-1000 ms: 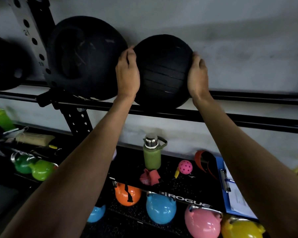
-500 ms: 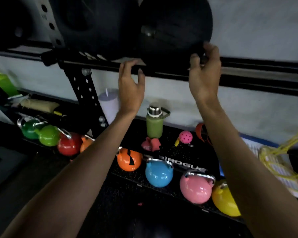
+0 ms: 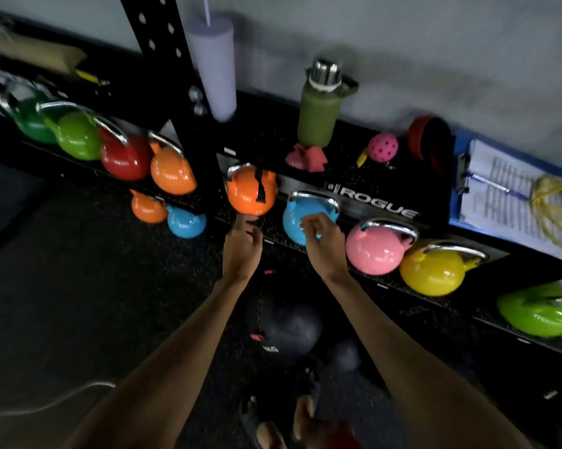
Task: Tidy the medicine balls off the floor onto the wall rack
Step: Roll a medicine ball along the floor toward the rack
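A dark medicine ball (image 3: 287, 328) lies on the black floor between my forearms, blurred, and a smaller dark ball (image 3: 344, 353) sits just right of it. My left hand (image 3: 242, 251) hangs above the floor with fingers loosely curled and holds nothing. My right hand (image 3: 325, 247) is beside it, fingers half bent and apart, also holding nothing. Both hands are well above the balls. Only the rack's black upright post (image 3: 176, 92) shows; the upper rail and the balls on it are out of view.
A low shelf (image 3: 383, 209) marked ROGUE carries coloured kettlebells: orange (image 3: 252, 192), blue (image 3: 300, 218), pink (image 3: 375, 249), yellow (image 3: 433, 270). A green bottle (image 3: 316, 115), a lilac tumbler (image 3: 213, 63) and a blue clipboard (image 3: 490, 192) stand behind. My sandalled feet (image 3: 282, 426) are below.
My hands let go of the ball set on the wall rack and came down empty. My view swung from the rack down to the floor, where two dark balls now show.
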{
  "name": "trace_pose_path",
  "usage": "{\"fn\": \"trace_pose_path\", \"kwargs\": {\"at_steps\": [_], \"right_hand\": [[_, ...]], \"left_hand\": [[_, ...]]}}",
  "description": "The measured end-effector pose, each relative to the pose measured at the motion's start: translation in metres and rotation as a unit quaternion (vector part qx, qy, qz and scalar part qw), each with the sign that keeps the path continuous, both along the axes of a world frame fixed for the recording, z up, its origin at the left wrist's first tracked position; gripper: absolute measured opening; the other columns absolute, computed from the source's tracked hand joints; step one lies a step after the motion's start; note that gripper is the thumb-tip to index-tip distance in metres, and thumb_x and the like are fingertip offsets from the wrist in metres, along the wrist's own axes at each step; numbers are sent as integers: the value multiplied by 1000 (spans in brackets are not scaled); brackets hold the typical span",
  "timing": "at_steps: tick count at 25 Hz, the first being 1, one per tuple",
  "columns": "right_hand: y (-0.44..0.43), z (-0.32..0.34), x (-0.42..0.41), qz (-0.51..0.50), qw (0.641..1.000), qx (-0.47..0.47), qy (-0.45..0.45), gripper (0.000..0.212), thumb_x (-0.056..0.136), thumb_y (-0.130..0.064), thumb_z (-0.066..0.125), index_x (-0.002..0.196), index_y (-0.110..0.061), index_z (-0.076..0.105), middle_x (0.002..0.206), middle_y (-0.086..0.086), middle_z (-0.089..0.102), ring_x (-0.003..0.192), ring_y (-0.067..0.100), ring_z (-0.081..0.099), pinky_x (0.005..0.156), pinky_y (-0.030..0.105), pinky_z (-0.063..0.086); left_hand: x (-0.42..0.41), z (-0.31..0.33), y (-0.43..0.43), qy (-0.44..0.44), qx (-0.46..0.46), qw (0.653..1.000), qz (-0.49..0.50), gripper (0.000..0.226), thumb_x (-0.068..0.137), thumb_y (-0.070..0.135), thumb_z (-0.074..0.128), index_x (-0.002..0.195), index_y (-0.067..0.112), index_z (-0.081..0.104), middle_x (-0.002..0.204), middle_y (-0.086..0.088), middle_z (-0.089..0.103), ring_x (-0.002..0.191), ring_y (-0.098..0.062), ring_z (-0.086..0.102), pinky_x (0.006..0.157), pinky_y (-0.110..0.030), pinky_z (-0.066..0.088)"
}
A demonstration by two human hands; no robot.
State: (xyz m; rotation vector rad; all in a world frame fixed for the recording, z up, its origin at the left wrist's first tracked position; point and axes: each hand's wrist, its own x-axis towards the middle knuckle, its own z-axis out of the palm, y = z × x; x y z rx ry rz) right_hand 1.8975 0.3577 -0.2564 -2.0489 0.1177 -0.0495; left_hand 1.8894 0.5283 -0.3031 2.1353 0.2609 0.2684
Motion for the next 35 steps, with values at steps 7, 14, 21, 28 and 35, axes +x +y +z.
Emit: {"fn": "trace_pose_path", "kwargs": {"at_steps": [7,14,21,28,35], "right_hand": [[-29,-144,-34,59,968,-101,220,18,93,-13,52,102,-13,67,100,6,75,99,28,69,87,36,52],[-48,-283,-42,101,922,-125,352,26,96,-13,49,115,-10,65,115,9,69,105,26,64,78,21,41],[-69,-440,-57,75,893,-134,422,52,98,-29,55,144,-11,40,139,22,49,122,37,53,83,32,40],[-93,-548,-32,-16,896,-98,433,79,100,-50,48,160,-17,9,161,18,22,144,35,34,110,40,35],[-62,-564,-53,-13,901,-104,420,82,96,-61,45,160,-24,9,162,14,23,147,35,27,117,50,29]], "left_hand": [[-56,-130,-10,275,13,961,-12,23,96,18,51,117,14,60,99,-11,72,87,-27,70,77,-44,58],[-80,-261,-29,417,-22,908,18,23,94,20,57,112,9,66,111,-15,72,105,-32,67,89,-37,53],[-85,-396,-44,464,5,886,9,47,92,26,61,134,8,49,136,-16,51,125,-37,49,104,-46,42],[-37,-480,-85,409,-3,913,17,93,85,60,64,157,29,15,163,-13,13,150,-36,11,116,-63,22],[-60,-518,-80,410,-25,909,68,105,80,79,53,157,38,-5,166,-4,-19,152,-32,-18,114,-71,4]]}}
